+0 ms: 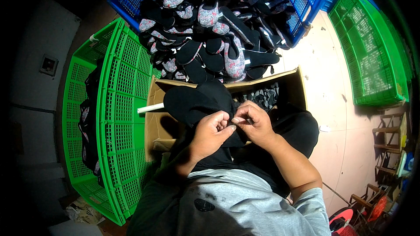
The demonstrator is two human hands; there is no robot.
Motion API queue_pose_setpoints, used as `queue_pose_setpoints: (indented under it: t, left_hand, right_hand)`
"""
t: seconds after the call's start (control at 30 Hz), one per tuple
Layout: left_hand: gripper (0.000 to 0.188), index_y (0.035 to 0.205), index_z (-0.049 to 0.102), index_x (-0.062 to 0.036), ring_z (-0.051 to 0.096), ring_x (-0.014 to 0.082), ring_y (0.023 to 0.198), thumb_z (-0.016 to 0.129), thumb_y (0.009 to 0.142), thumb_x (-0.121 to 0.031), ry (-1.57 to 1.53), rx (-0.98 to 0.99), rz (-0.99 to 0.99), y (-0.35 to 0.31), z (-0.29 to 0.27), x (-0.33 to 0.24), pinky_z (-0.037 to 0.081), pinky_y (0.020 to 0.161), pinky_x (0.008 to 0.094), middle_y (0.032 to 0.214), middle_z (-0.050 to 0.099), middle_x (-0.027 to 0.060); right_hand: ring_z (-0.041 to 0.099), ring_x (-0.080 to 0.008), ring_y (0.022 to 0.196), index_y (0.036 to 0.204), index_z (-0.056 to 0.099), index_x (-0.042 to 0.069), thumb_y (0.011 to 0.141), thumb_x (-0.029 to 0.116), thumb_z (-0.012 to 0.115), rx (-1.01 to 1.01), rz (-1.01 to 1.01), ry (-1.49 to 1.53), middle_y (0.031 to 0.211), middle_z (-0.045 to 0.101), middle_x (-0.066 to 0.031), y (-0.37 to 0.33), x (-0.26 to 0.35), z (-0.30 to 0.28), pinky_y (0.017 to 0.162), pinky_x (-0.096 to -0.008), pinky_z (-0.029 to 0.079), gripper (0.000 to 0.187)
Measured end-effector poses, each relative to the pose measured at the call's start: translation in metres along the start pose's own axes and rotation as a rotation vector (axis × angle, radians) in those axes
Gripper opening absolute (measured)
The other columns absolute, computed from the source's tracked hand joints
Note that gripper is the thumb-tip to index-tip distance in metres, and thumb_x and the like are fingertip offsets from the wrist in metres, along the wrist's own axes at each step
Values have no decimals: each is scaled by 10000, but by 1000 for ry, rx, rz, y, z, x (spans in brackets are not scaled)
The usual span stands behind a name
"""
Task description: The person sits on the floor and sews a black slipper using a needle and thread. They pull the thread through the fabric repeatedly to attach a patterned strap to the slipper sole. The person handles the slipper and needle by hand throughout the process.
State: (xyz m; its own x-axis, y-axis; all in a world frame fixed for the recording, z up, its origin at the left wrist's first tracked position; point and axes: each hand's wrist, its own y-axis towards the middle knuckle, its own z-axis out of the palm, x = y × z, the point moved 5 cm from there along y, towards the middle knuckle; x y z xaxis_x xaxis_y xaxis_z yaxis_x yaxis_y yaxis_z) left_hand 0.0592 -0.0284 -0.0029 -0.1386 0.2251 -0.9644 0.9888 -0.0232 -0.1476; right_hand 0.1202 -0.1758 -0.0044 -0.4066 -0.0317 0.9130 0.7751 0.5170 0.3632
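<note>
Above my lap is a black cloth shoe (pixel 186 105), its rounded sole-like end pointing away to the left; dark cloth around it makes its outline hard to follow. My left hand (pixel 212 133) is closed on its near edge, with thumb and fingers pressed together. Right beside it, my right hand (pixel 254 124) pinches the same edge, its thumb and forefinger tips almost touching my left thumb. What lies between the fingertips is too small to make out. Behind the shoe stands an open cardboard box (pixel 153 126) with grey-black scraps (pixel 262 96) inside.
Floral and black cloth shoes (pixel 234 57) spill in a heap from a blue crate (pixel 306 4) ahead. A green crate (pixel 124 105) stands close on my left, another green crate (pixel 367 57) at the far right. A pale stick (pixel 151 108) juts over the box. Wooden racks (pixel 387 137) stand at right.
</note>
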Motion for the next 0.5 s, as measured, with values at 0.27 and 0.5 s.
queue_pose_setpoints:
  t: [0.27, 0.5]
  left_hand:
    - [179, 876, 559, -30, 456, 31, 682, 736, 845, -30, 22, -9, 10, 0, -2, -2, 412, 616, 217, 744, 492, -48]
    - [169, 883, 569, -28, 463, 34, 694, 733, 846, -26, 32, 4, -2, 0, -3, -2, 419, 626, 214, 750, 500, -47]
  right_hand:
    - [529, -75, 772, 904, 592, 15, 907, 70, 708, -138, 469, 315, 847, 551, -1, -9, -26, -3, 676, -243, 446, 128]
    - [556, -117, 778, 896, 612, 7, 879, 43, 721, -76, 233, 183, 859, 570, -34, -3, -9, -1, 689, -259, 457, 116]
